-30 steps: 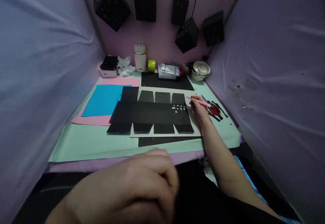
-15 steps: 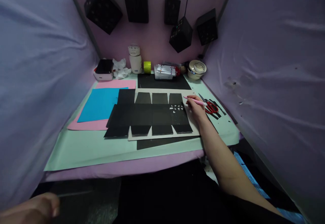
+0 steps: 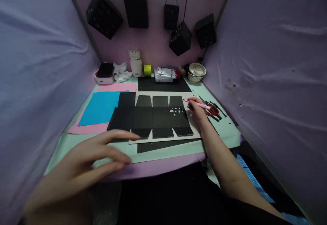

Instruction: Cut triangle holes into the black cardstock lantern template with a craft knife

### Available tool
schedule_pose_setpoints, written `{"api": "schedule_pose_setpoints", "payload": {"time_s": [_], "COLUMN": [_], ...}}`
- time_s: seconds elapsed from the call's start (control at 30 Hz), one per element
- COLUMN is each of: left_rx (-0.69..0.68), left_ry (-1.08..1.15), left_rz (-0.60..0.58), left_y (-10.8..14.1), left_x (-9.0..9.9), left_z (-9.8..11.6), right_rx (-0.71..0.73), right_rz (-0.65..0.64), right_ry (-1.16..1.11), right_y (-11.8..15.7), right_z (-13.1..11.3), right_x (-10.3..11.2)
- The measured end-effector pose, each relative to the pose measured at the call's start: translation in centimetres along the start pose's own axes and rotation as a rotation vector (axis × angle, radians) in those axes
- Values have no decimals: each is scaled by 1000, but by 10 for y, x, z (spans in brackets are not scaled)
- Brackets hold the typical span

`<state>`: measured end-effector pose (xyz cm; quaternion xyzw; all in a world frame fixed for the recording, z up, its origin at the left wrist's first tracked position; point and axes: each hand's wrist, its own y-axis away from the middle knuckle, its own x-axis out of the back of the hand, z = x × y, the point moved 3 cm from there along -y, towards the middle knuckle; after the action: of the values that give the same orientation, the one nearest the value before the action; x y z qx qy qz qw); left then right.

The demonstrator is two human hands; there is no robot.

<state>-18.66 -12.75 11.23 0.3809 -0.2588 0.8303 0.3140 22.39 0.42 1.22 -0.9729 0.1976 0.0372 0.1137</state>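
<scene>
A black card box net (image 3: pixel 143 117) with flaps along both long edges lies flat on a pale board (image 3: pixel 195 124). Several small triangular cut-outs show near its right end. My right hand (image 3: pixel 197 109) rests at the board's right edge, fingers closed round a slim pink pen-like craft knife (image 3: pixel 198 104); its tip points left, and its exact kind is hard to make out. My left hand (image 3: pixel 94 160), slightly blurred, hangs over the table's front edge with fingers apart and nothing in them. Its fingertips come near the net's front left flap; I cannot tell whether they touch.
Red-handled scissors (image 3: pixel 212 110) lie among black scraps at the right. Blue card (image 3: pixel 102 107) on pink sheets is at the left. A white bottle (image 3: pixel 136 63), yellow tape roll (image 3: pixel 147 70) and lidded bowl (image 3: pixel 196 71) line the back. Black boxes (image 3: pixel 180 38) hang above.
My left hand has come up from the lower left corner to the table's front edge, its fingers now spread. My right hand stays nearly in place with the pink tool. The view has tilted slightly upward.
</scene>
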Motion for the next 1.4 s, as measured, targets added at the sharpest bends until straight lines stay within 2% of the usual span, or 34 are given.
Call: {"api": "schedule_pose_setpoints", "payload": {"time_s": [0.03, 0.1, 0.17, 0.23, 0.33, 0.4, 0.5, 0.77, 0.87, 1.0, 1.1, 1.17, 1.2, 1.3, 1.4], "left_rx": [-23, -92, -109, -116, -89, -78, -58, -123, -234, -467, -607, -673, -685, -834, -782], "left_ry": [64, 99, -10, -199, -416, -459, -470, -436, -337, -177, -154, -160, -166, -203, -200], "left_rz": [-28, -120, -135, -159, -160, -90, -15, 42, 54, 82, -27, -162, -202, -313, -419], "left_y": [-41, -114, -167, -198, -218, -222, -221, -215, -218, -213, -196, -180, -172, -152, -146], "left_x": [-4, -26, -58, -96, -144, -163, -177, -177, -174, -170, -181, -199, -209, -239, -252], "left_z": [13, 31, 34, 28, 15, 9, 4, 0, 3, 19, 44, 64, 74, 100, 109], "right_rx": [-7, -31, -71, -120, -149, -110, 0, 89, 119, 131, 138, 121, 110, 91, 63], "right_rz": [-2, -10, -37, -63, -40, 2, 18, -99, -92, -83, -90, -102, -109, -127, -146], "right_ry": [-16, -28, -8, 26, 86, 161, 308, 403, 408, 417, 417, 406, 399, 375, 345], "right_y": [1, 2, 5, 6, 7, 7, 11, 23, 23, 21, 21, 21, 22, 23, 23], "right_z": [0, 1, 1, 3, 5, 6, 4, -5, -7, -7, -5, -4, -3, -3, -4], "right_x": [1, 3, 5, 9, 14, 17, 17, 8, 8, 9, 9, 9, 8, 7, 7]}}
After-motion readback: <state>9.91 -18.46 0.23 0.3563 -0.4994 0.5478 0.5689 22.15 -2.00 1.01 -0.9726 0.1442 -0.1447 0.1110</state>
